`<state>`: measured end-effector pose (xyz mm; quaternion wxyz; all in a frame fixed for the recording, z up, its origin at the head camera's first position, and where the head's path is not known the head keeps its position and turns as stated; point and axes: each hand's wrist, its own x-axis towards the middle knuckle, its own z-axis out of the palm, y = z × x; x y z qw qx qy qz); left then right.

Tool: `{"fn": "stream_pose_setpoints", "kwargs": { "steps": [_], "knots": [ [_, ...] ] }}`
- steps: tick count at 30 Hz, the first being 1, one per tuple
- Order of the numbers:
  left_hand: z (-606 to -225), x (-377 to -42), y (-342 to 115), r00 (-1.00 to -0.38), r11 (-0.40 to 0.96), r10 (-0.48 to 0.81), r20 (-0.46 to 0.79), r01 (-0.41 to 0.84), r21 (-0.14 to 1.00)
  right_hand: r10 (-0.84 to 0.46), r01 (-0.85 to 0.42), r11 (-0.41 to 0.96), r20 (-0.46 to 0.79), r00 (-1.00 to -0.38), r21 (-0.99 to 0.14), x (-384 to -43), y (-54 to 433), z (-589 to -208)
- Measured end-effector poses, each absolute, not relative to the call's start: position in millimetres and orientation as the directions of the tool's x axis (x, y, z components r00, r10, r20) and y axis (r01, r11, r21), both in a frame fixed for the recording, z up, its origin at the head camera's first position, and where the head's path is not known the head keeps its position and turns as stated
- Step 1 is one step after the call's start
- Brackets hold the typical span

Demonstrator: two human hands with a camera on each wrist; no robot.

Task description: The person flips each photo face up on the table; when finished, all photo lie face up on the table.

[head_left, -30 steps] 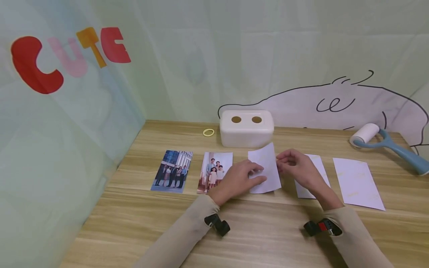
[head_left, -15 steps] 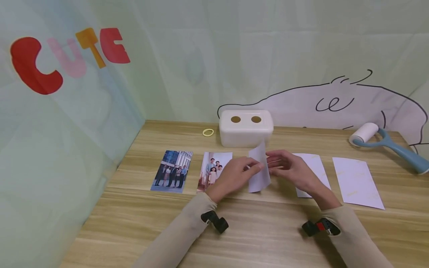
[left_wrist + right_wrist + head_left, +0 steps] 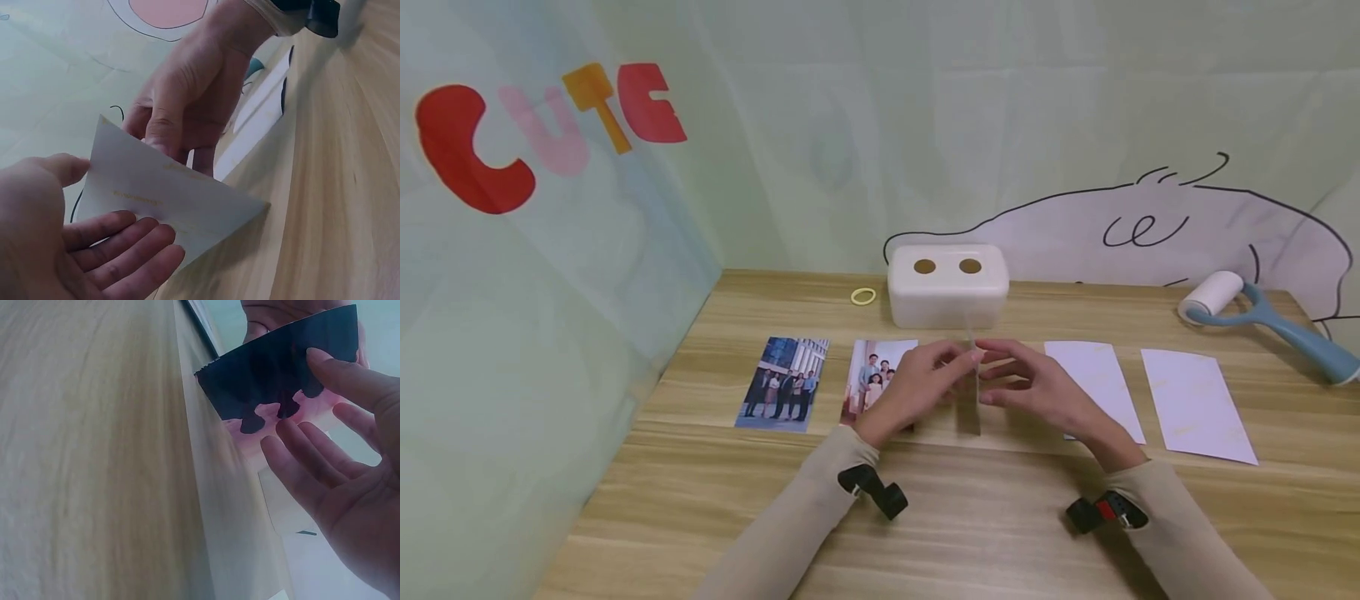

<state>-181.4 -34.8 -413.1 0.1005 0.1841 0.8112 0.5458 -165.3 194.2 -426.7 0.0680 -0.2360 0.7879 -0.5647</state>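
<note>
A photo print [image 3: 978,412] stands on its long edge on the table, nearly edge-on in the head view. Its white back [image 3: 144,181] faces my left hand [image 3: 921,383]; the dark and pink picture side [image 3: 269,375] faces my right hand [image 3: 1037,387]. My left thumb lies at the upper edge while the left fingers lie along the back, holding the print between them. On the other side, the right thumb and loosely spread fingers are right at the picture side. Left of these, a family photo [image 3: 867,375] lies face up, partly covered by my left hand.
A city group photo [image 3: 782,383] lies face up at far left. Two prints lie white side up on the right: one nearer [image 3: 1093,379], one farther [image 3: 1198,404]. Behind are a white box [image 3: 947,300] with two holes, a yellow ring [image 3: 862,297] and a lint roller [image 3: 1262,312].
The middle print has gone from lying back up with its right side lifted to standing on edge. My right hand has moved left with it, off the nearer white print.
</note>
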Motion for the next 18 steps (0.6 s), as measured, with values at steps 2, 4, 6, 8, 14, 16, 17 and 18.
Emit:
{"fn": "stream_pose_setpoints", "kwargs": {
  "steps": [2,4,6,8,14,16,17,18],
  "knots": [
    [-412,-182,-34,-0.917,0.318,0.398,0.027,0.165,0.934,-0.448,-0.301,0.258,0.162,-0.879,-0.918,-165,193,-427],
    [-411,-181,-34,-0.923,0.29,0.386,0.014,0.135,0.947,-0.445,-0.307,0.267,0.166,-0.88,-0.913,-164,192,-426],
    [-410,-182,-34,-0.926,0.247,0.379,0.003,0.104,0.963,-0.44,-0.319,0.28,0.174,-0.881,-0.905,-164,191,-426],
    [-409,-182,-34,-0.926,0.198,0.377,-0.01,0.07,0.978,-0.433,-0.328,0.287,0.184,-0.882,-0.9,-164,191,-425],
    [-405,-182,-34,-0.934,0.117,0.356,-0.034,0.009,0.993,-0.392,-0.349,0.32,0.213,-0.895,-0.881,-163,189,-423],
    [-404,-182,-34,-0.939,0.111,0.343,-0.039,-0.001,0.994,-0.37,-0.351,0.331,0.222,-0.902,-0.876,-163,189,-422],
    [-403,-182,-34,-0.941,0.111,0.337,-0.042,-0.005,0.994,-0.359,-0.352,0.334,0.228,-0.905,-0.874,-163,190,-423],
    [-402,-182,-35,-0.943,0.111,0.33,-0.044,-0.008,0.994,-0.345,-0.349,0.341,0.229,-0.91,-0.873,-163,190,-423]
  ]
}}
